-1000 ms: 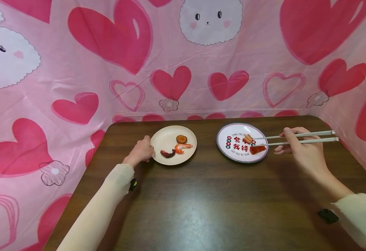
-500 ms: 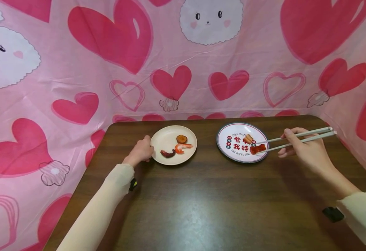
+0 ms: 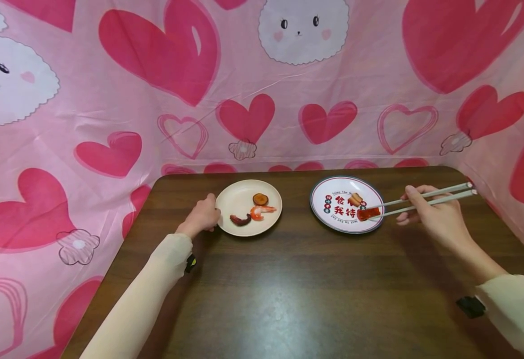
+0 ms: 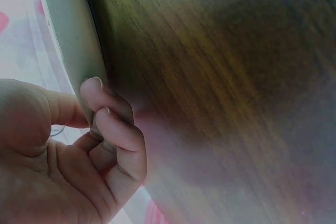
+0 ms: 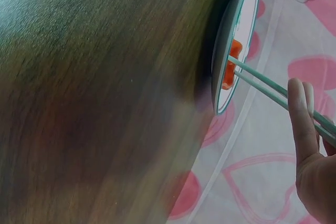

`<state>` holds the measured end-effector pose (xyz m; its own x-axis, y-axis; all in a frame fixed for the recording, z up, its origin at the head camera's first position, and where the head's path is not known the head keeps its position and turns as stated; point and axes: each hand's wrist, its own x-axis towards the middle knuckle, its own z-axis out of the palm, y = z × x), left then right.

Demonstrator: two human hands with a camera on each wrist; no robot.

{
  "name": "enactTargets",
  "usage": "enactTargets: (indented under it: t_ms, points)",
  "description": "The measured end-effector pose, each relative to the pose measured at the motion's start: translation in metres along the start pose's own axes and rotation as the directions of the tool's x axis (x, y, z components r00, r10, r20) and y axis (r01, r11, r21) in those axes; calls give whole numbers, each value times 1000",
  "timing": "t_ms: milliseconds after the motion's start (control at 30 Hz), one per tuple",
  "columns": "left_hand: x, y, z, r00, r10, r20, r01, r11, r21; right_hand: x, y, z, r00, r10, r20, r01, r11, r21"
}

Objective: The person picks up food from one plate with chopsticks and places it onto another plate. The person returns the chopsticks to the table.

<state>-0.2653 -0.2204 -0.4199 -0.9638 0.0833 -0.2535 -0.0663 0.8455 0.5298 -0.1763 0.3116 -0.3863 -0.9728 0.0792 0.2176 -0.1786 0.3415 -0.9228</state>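
Note:
My left hand [image 3: 201, 215] pinches the near-left rim of a beige plate [image 3: 231, 200], thumb on one side and curled fingers on the other in the left wrist view. On that plate lie a round brown slice [image 3: 260, 199], an orange shrimp [image 3: 257, 213] and a dark red curled piece [image 3: 241, 220]. My right hand [image 3: 439, 217] holds a pair of pale green chopsticks [image 5: 262, 79]. Their tips straddle a glossy red-brown food piece [image 3: 368, 214] at the right side of a white printed plate [image 3: 327, 221]. A small layered tan piece [image 3: 355, 199] lies behind it.
Both plates stand toward the back of a brown wooden table [image 3: 262, 284]. Pink cloth [image 3: 284, 129] with hearts hangs behind it and at both sides. A dark strap piece shows under each cream sleeve [image 3: 145, 294].
The chopsticks have come down from beside the tan piece, spread apart, and now close in on the red-brown piece. My left hand and the beige plate stay put.

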Motion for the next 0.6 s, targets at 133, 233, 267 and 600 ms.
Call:
enactTargets:
  t_ms: [133,233,267,600]
  points:
    - [0,0,0,1000,-6,1,6,1000,-2,3,1,3,999,-10,-32,11,998,54]
    - [-1,0,0,1000,-3,-2,3,1000,-1,5,3,5,998,-8,-59,17,987,158]
    - [-1,0,1,1000,-1,-2,1,1000,0,5,4,5,998,-4,-64,17,981,195]
    - [-2,2,-1,1000,15,-16,-14,1000,16,4,9,7,998,28,-49,-12,957,290]
